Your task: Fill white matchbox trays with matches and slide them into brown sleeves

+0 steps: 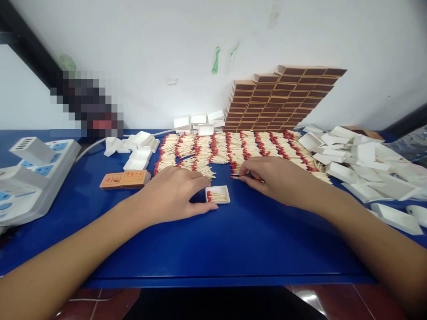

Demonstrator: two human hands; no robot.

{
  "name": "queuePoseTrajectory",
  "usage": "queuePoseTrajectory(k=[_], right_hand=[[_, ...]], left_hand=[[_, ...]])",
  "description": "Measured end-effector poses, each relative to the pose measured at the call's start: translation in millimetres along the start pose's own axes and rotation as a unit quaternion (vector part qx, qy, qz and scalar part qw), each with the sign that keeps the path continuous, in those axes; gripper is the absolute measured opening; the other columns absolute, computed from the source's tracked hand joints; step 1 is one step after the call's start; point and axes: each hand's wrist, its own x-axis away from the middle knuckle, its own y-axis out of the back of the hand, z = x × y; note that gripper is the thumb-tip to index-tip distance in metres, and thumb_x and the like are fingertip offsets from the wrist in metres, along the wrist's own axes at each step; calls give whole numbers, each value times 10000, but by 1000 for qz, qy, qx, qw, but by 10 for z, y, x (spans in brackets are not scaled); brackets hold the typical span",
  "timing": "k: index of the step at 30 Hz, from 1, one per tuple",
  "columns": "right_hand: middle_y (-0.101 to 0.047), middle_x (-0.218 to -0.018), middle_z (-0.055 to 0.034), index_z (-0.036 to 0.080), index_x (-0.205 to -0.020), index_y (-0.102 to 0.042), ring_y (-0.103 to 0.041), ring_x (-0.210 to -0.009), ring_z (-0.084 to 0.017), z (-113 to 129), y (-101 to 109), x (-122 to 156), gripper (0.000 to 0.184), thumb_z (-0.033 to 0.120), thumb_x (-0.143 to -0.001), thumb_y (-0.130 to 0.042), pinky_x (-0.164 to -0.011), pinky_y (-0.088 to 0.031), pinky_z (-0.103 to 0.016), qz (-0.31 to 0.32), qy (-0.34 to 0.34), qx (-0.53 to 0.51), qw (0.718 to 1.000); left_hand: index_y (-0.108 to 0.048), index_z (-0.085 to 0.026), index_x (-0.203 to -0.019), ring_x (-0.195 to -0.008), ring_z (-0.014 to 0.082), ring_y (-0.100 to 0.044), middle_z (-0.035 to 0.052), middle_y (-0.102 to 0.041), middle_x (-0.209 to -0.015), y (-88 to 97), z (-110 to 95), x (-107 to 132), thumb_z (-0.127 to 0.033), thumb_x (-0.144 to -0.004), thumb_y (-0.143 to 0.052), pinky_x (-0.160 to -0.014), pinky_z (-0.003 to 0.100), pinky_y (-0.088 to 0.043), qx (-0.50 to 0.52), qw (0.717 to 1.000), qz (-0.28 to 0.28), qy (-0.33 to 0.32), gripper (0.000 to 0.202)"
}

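A small white matchbox tray with several red-tipped matches in it lies on the blue table. My left hand grips the tray's left side between thumb and fingers. My right hand pinches a few matches at the near edge of the long spread of loose matches behind the tray. A closed orange matchbox lies to the left of my left hand.
Brown matchbox sleeves are stacked against the white wall. Empty white trays lie heaped at the right and in smaller groups at the back left. A white power strip sits at the far left. The table's front edge runs below my arms.
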Motion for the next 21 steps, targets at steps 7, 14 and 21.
queuePoseTrajectory(k=[7, 14, 21], right_hand=[[-727, -896, -40, 227, -937, -669, -653, -793, -197, -22, -2, -13, 147, 267, -1001, -542, -656, -408, -299, 12, -14, -17, 1000], [-659, -803, -20, 222, -941, -658, -595, -719, -173, 182, 69, 11, 159, 322, -1017, -560, -629, -375, -286, -9, 6, -73, 997], [-678, -850, -35, 193, -1003, -670, -609, -730, -169, 584, -33, 66, 135, 238, -1016, -544, -657, -386, -290, -30, 49, -92, 994]], left_hand=[[-718, -213, -1005, -773, 207, -707, -8, -721, -814, 0, -3, 2, -577, -972, -637, -621, 316, -386, 0, 1000, -8, -2, 374], [-693, -198, -934, -719, 188, -681, 2, -715, -796, 15, -34, 5, -576, -973, -632, -603, 306, -366, 0, 1000, -6, 6, 385], [-648, -203, -861, -716, 181, -674, -9, -726, -815, 16, -52, -6, -562, -981, -621, -603, 323, -362, -5, 1000, -12, -5, 380]])
